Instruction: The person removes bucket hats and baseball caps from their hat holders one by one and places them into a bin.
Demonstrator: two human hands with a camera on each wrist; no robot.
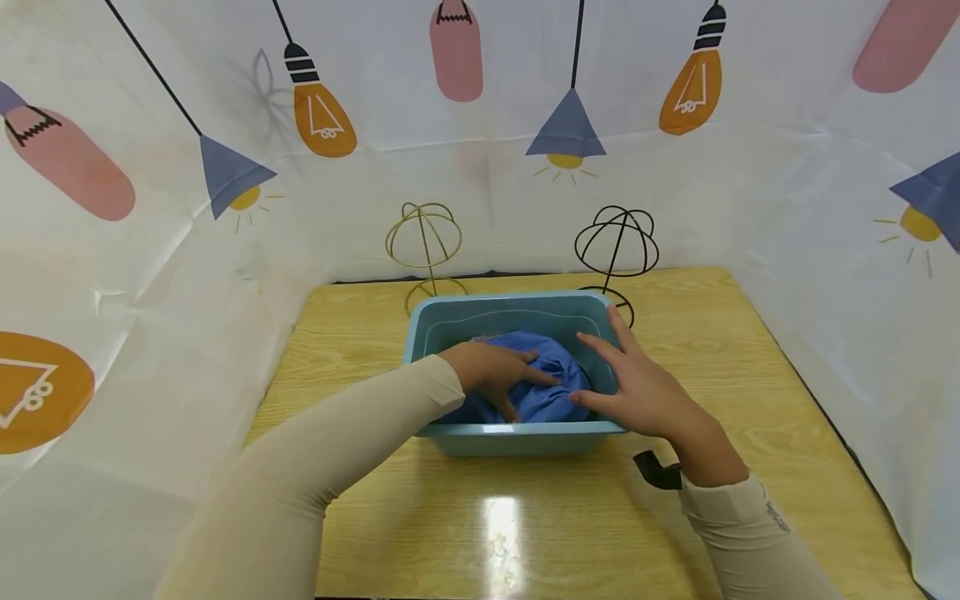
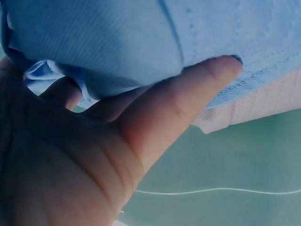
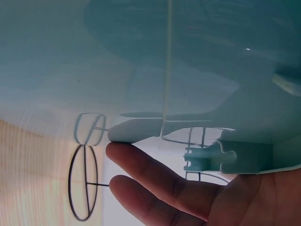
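Note:
A light blue-green plastic bin (image 1: pixel 517 442) stands on the table, holding bunched blue fabric (image 1: pixel 543 400). Stitched seams run across this blue fabric (image 2: pixel 117 42) in the left wrist view, with a pale ribbed fabric edge (image 2: pixel 263 101) beside it. My left hand (image 1: pixel 498 375) reaches into the bin and rests on the fabric, fingers spread; its thumb lies extended against the cloth. My right hand (image 1: pixel 637 387) is at the bin's right side, fingers spread and holding nothing. In the right wrist view, its fingertips (image 3: pixel 124 155) are close to the bin wall (image 3: pixel 117 70).
Behind the bin stand a gold wire stand (image 1: pixel 423 237) and a black wire stand (image 1: pixel 618 242), both dome-topped. The wooden table (image 1: pixel 420 517) is bordered by white sheeting (image 1: pixel 487 183) printed with lamps and bulbs. A black strap (image 1: pixel 658 471) sticks out at my right wrist.

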